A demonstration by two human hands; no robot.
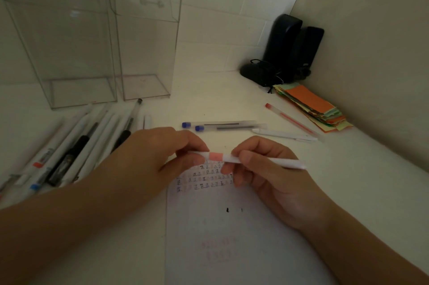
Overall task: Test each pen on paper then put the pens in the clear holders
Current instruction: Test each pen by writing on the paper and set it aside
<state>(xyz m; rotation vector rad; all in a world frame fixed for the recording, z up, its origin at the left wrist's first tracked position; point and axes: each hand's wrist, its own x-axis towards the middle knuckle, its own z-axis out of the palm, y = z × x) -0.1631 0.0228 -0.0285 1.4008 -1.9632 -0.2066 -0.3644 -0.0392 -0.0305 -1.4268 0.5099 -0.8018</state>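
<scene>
At frame centre both hands — left hand (162, 154), right hand (262, 168) — pinched a white pen (246, 159) above the paper (232, 238), seemingly uncapping it — next, a test scribble.

In the far right corner, where the tiled back wall (220, 29) meets the plain side wall (371, 40), you will find two dark upright speakers (293, 47) standing side by side. A dark mouse (254, 73) with its bundled black cable (270, 75) lies just in front of them on the white desk (359, 180). Just to the right of the mouse, a loose stack of coloured paper slips (313, 106), orange on top, lies along the side wall.
</scene>
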